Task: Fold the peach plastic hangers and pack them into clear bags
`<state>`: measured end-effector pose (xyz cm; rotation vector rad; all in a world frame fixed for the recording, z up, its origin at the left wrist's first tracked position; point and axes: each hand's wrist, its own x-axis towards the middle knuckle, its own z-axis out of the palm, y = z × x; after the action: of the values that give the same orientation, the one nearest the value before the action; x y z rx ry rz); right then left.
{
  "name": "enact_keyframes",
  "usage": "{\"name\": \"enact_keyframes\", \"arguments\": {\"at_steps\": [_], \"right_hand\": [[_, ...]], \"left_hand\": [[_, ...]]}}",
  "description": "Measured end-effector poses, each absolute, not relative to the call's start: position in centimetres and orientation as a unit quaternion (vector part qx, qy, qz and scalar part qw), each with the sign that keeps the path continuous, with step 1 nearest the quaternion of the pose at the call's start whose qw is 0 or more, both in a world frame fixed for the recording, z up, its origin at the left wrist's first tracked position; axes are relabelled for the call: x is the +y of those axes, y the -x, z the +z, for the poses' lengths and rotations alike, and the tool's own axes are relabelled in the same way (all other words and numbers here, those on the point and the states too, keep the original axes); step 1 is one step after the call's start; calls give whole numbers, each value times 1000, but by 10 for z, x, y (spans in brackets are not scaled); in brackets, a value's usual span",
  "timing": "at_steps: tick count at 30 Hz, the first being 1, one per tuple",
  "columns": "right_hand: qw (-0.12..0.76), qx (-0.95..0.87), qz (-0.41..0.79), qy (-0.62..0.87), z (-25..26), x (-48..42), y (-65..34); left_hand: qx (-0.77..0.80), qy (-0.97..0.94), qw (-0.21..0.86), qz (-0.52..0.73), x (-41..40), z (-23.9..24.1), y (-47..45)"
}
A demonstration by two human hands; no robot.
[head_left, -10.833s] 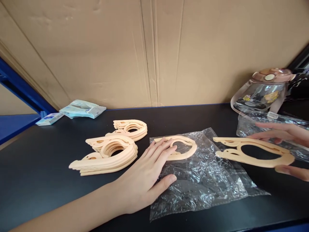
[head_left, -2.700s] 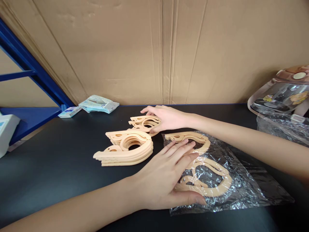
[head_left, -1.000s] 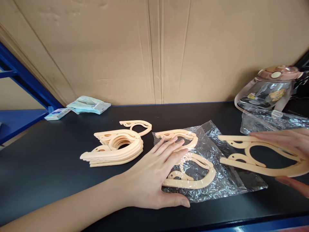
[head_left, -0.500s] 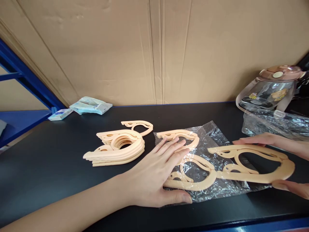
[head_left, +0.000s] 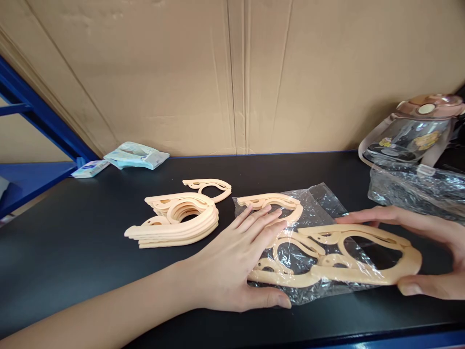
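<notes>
My left hand (head_left: 228, 266) lies flat, fingers spread, on a clear plastic bag (head_left: 319, 201). Under it in the bag are beige folding clothes hangers (head_left: 296, 280), partly covered by my fingers. From the right, my right hand (head_left: 436, 247) grips another folded hanger (head_left: 412, 261) between thumb and fingers at its rounded end. That hanger's narrow end is inside the bag and overlaps the bagged hanger; its rounded end sticks out. Left of the bag sits a stack of folded hangers (head_left: 178, 230), with a single hanger (head_left: 222, 196) behind it.
A clear water bottle (head_left: 410, 138) with a pinkish lid and strap stands at the back right, beside crumpled clear plastic (head_left: 410, 191). A light blue tissue pack (head_left: 136, 157) lies at the back left. Cardboard (head_left: 163, 72) backs the black tabletop (head_left: 72, 242).
My right hand has moved left, sliding the hanger's narrow end into the bag. My left hand has stayed flat on the bag.
</notes>
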<state>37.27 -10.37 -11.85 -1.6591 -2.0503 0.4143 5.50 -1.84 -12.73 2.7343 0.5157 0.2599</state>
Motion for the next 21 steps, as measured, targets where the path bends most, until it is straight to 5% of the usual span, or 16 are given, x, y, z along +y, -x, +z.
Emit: {"name": "enact_keyframes", "arguments": {"at_steps": [10, 21], "right_hand": [[213, -739, 262, 583, -120, -98, -359], [165, -762, 179, 600, -132, -96, -395]], "left_hand": [[182, -964, 166, 102, -19, -121, -53], [374, -919, 68, 105, -70, -106, -19]]}}
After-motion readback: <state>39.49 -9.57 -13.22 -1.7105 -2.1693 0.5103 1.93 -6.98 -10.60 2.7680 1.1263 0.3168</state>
